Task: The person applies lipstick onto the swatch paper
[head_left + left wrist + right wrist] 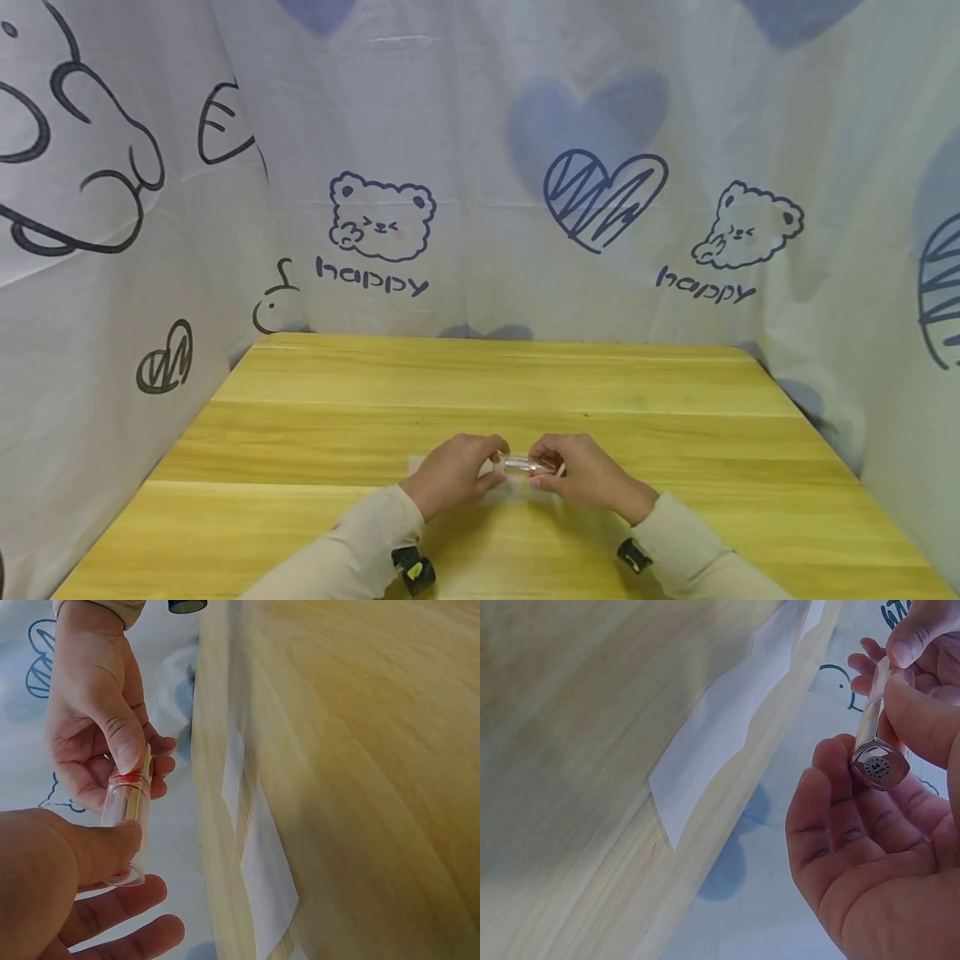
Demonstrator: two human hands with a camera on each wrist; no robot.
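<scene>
Pinkish tube (pixel 519 464) spans sideways between your left hand (pixel 453 473) and right hand (pixel 588 471), each pinching one end.

Left hand (pixel 457 473) hides part of white paper (pixel 417 467); right hand (pixel 588 475), part of cosmetic tube (pixel 871 721); fine print on end label (pixel 877 766) illegible.

A yellow wood-grained table (pixel 480 379) with rounded far corners stands among pale hangings. Behind the table, a creased white sheet (pixel 480 283) shows a hatched blue heart (pixel 606 200) and two outlined bears (pixel 382 218) above "happy" lettering (pixel 371 277); left of the table hangs black-line cartoon cloth (pixel 97 317), right of it more heart-printed fabric (pixel 862 275).
</scene>
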